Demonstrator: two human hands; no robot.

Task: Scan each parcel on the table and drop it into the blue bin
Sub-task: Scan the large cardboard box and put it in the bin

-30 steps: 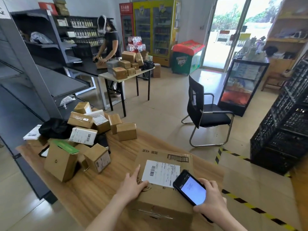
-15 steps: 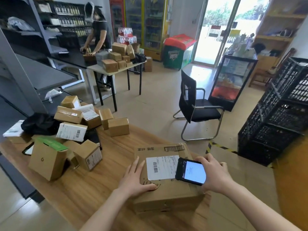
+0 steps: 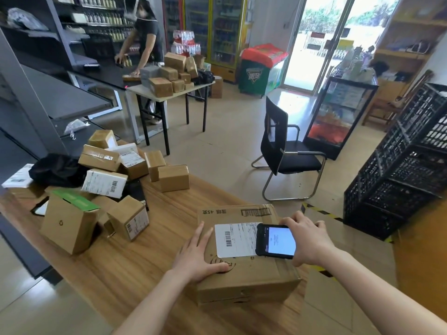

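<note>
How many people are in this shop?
2. One wears the camera: left hand flat on the big box, right hand holding a phone over its label. Another person bends over the back counter. Others may be out of view.

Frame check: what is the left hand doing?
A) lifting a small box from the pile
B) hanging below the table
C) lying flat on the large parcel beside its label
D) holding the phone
C: the left hand lies with straight fingers on the large parcel, left of the white label; the right hand holds the phone.
</note>
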